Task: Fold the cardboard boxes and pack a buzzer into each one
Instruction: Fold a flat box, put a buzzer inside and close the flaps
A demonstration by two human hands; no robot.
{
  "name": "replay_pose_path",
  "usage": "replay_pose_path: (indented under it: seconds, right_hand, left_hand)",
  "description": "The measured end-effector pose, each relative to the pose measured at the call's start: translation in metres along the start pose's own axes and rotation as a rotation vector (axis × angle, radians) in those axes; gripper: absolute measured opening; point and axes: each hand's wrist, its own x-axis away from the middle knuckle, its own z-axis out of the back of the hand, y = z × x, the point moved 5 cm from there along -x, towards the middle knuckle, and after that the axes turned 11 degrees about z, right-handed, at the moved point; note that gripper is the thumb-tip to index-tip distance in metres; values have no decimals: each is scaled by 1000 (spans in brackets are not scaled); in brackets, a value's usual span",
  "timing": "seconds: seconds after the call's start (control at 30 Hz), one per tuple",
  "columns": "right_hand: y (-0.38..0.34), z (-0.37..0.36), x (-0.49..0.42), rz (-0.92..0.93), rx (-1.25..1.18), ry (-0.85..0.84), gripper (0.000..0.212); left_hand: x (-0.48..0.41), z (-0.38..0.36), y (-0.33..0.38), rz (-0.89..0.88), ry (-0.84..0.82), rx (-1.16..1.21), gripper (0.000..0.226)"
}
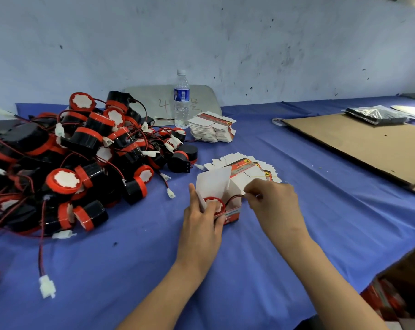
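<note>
Small red-and-white printed cardboard box stands open-topped on the blue-cloth surface, centre front, with its white lid flap up on the far-left side. Round black buzzer with a red rim is already down inside, white face up. Left hand grip: fingers curled round the box's near-left wall, steadying it. Right hand grip: fingertips pinched on the buzzer's thin red-and-black lead, just right of the box mouth. Key relation: the lead arcs from the buzzer rightwards over the box's right edge to the pinch, so the slack sits on the right and wants feeding left and down before the flap can close (my read). Right hand is the nearer one for that. Fanned flat box blanks lie just behind the box, and the heap of loose buzzers is well left. Readable text: a red handwritten "4" on the grey panel behind the clear water bottle; box print and bottle label are too blurred
</note>
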Motion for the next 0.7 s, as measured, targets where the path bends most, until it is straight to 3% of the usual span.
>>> replay_pose_path:
  seconds: [0.13, 0.2, 0.3, 0.4, 0.53, 0.63, 0.7]
  right_hand:
    - [-23, 7, -3, 227, -132, 93, 18]
    - [-30, -2, -3, 333, -136, 39, 19]
    - [-24, -16, -8, 349, -40, -48, 25]
    - [-17, -27, -17, 457, 126, -136, 17]
    - [3, -42, -27, 363, 90, -212, 25]
    - [11, -46, -21, 242, -17, -113, 31]
    - [4, -46, -14, 261, 77, 5, 31]
  left_hand:
    - [0, -2, 0, -5, 10, -17, 30]
    - [0, -2, 0, 1, 8, -15, 29]
    - [0, -2, -1, 5, 5, -26, 29]
    - [0, -1, -1, -3, 9, -57, 32]
    - [0, -2, -1, 1, 0, -81, 33]
    - [0, -3, -1, -1, -9, -106, 35]
    - [0, -2, 0, 2, -12, -104, 35]
